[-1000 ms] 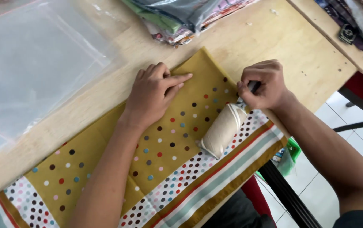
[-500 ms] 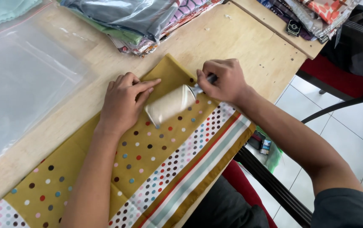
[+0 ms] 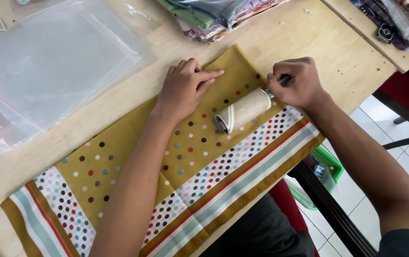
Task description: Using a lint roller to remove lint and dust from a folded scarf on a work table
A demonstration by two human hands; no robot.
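A mustard-yellow scarf (image 3: 118, 157) with coloured dots and a striped border lies flat on the wooden table (image 3: 309, 43). My left hand (image 3: 183, 88) rests palm down on the scarf near its far edge, fingers together. My right hand (image 3: 295, 82) grips the dark handle of a lint roller (image 3: 243, 111), whose pale cylinder lies on the fabric between my hands, just below my left fingertips.
Clear plastic bags (image 3: 47, 66) lie on the table at the left. A stack of folded fabrics (image 3: 214, 16) sits at the far edge, with more fabrics (image 3: 394, 19) at the top right. A green basket (image 3: 325, 169) stands on the tiled floor below the table's edge.
The roller has moved across the scarf, from the dotted border up toward the far edge, then a little back toward the middle. My left hand has stayed pressed on the fabric.
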